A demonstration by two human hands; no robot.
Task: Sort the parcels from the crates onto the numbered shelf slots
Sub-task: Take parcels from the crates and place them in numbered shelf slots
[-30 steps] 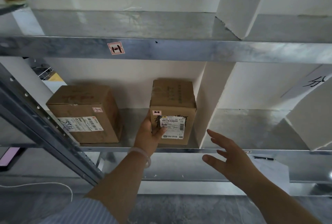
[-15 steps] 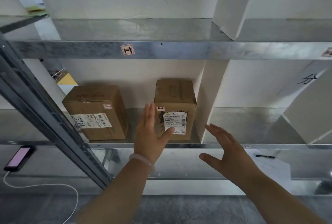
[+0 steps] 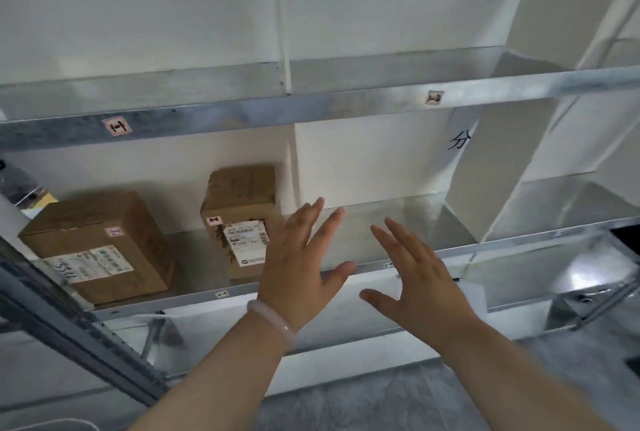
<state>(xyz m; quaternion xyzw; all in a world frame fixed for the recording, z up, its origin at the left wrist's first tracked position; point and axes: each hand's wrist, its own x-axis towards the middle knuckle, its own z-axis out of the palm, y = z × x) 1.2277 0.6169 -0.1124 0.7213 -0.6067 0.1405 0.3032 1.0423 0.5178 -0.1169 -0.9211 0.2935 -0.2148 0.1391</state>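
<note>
Two brown cardboard parcels stand on a metal shelf (image 3: 194,295) in the slot tagged 1. The wider parcel (image 3: 97,243) sits at the left, the narrower upright parcel (image 3: 240,209) at the right beside a white divider (image 3: 294,167). My left hand (image 3: 298,264), with a pale bracelet on the wrist, is held up flat with straight fingers just right of the narrow parcel and holds nothing. My right hand (image 3: 415,278) is also spread open and empty, in front of the neighbouring slot.
The slot label 1 (image 3: 117,126) and the label 1-2 (image 3: 434,97) are stuck on the upper shelf rail. A white divider with black handwriting (image 3: 485,171) stands in the right slot. A slanted metal upright (image 3: 69,326) crosses the lower left.
My left hand has let go of the narrow parcel and drawn back to the right. Both hands are now raised and spread, and the camera has swung rightward.
</note>
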